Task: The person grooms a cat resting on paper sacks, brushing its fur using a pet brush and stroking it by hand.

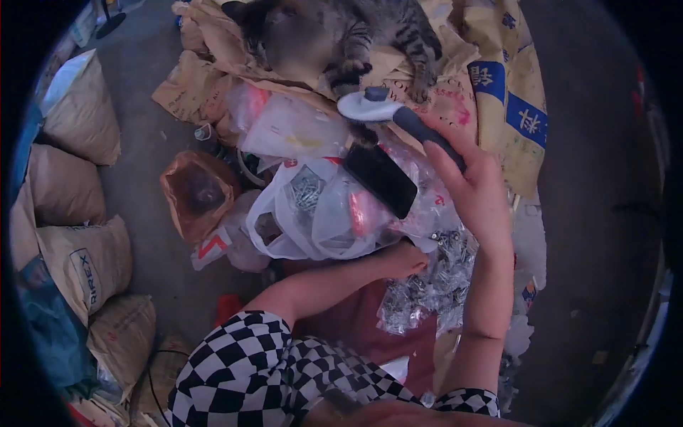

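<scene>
My right hand (473,185) is closed round the dark grey handle of a pet brush (370,107) with a white oval head, which is held beside the paw of a striped cat (363,35). The cat lies on brown paper sacks (452,107) at the top. Below the brush, a black phone-like slab (382,179) rests on clear plastic bags. My left hand (407,261) has curled fingers near a white plastic bag (267,245) and a pile of small clear packets (427,292) with metal parts. What it holds, if anything, is hidden.
Full brown sacks (89,263) are stacked at the left, above and beside a blue-green bag (53,334). An open brown paper bag (181,220) stands left of the white bag. A red object (228,308) sits near my left elbow.
</scene>
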Motion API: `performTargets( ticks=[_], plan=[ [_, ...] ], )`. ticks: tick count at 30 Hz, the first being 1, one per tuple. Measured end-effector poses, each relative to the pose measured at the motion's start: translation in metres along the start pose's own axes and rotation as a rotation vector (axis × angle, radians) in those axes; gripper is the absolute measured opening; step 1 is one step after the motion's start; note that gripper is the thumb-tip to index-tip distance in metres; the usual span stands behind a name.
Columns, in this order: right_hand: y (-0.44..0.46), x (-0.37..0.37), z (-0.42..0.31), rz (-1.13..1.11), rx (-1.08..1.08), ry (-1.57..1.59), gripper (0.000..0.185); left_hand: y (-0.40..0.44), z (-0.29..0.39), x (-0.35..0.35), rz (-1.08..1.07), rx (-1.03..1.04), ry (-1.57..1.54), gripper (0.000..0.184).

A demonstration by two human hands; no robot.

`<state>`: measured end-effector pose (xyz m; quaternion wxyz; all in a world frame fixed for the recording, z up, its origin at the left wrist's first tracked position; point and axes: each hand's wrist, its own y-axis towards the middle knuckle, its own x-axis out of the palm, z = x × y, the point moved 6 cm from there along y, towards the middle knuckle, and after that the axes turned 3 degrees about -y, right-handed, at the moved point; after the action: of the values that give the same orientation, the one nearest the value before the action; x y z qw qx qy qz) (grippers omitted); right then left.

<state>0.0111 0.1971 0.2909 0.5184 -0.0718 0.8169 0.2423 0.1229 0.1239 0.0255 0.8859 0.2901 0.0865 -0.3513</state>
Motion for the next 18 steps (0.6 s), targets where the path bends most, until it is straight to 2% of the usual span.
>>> performTargets(
  ticks=[2, 9, 12, 15, 17, 18],
  plan=[
    [-0.012, -0.006, 0.011, -0.069, 0.160, 0.036, 0.032, -0.002, 0.003, -0.004, 0.014, 0.005, -0.040, 0.018],
    [-0.037, -0.014, 0.035, -0.093, 0.362, 0.180, 0.032, -0.001, 0.002, -0.004, 0.032, 0.039, -0.068, 0.016],
    [-0.038, -0.016, 0.044, -0.037, 0.376, 0.221, 0.031, -0.001, 0.002, -0.003, 0.038, 0.047, -0.038, 0.016],
    [-0.028, -0.013, 0.056, 0.025, 0.417, 0.128, 0.031, -0.001, 0.000, -0.001, 0.045, 0.046, -0.032, 0.017],
    [-0.015, -0.012, 0.056, 0.195, 0.210, -0.001, 0.032, -0.002, -0.001, 0.001, 0.066, 0.049, -0.031, 0.017],
    [-0.007, -0.005, 0.061, 0.195, 0.208, 0.002, 0.032, -0.002, -0.002, 0.000, 0.092, 0.055, -0.031, 0.017]
  ],
)
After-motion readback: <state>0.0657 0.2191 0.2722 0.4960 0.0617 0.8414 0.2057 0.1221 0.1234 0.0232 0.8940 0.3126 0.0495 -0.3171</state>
